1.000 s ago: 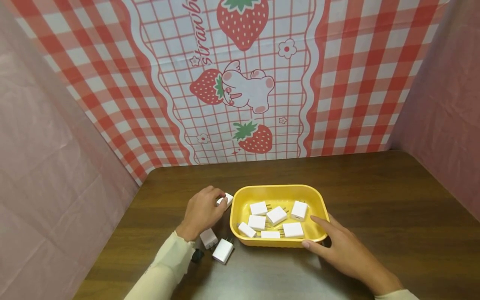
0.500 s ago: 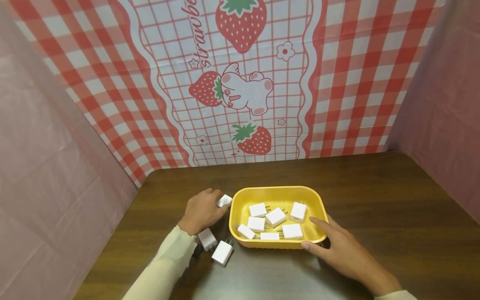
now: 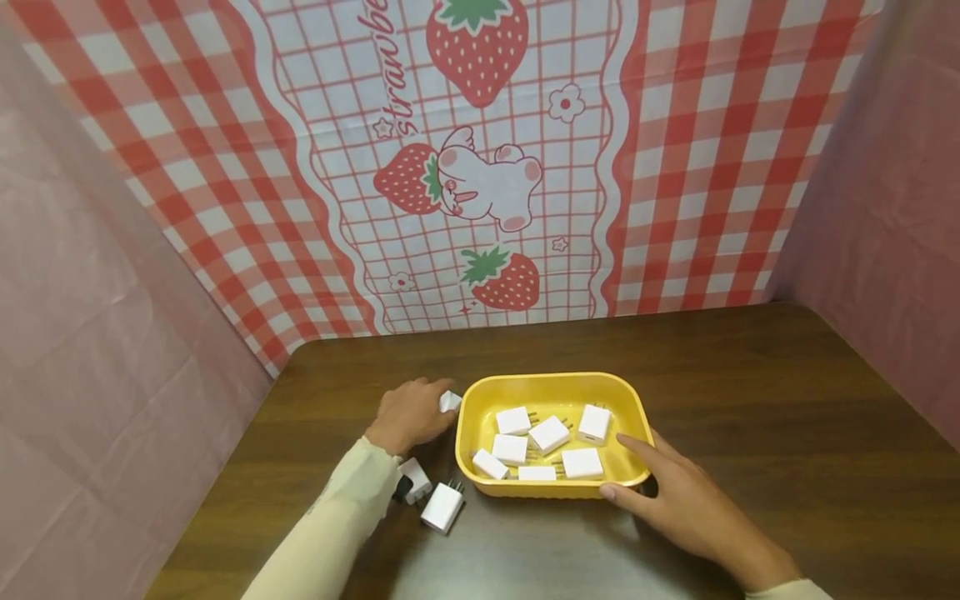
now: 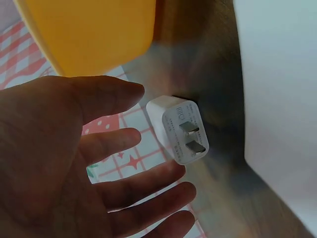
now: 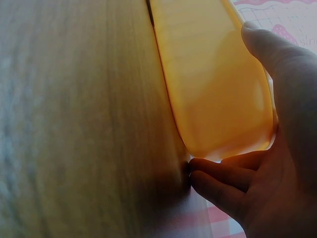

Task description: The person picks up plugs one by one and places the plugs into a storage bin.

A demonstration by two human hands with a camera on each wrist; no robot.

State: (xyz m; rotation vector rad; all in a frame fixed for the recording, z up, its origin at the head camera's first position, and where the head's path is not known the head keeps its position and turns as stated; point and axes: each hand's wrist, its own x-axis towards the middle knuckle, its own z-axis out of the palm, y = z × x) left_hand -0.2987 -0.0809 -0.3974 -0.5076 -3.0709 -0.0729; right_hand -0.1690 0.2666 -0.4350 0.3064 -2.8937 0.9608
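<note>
Nothing is held by the loose left hand (image 3: 412, 414); just beside its fingertips, a white boxy plastic charger (image 4: 173, 130), probably light and stiff, is best pinched by its sides. A yellow oblong plastic tub (image 4: 99, 34) is gripped by the right hand (image 3: 678, 500).

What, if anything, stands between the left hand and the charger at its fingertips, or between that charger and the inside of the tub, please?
Nothing visible separates the left hand from the charger. Only the nearest wall of the tub stands between that charger and the inside.
</note>
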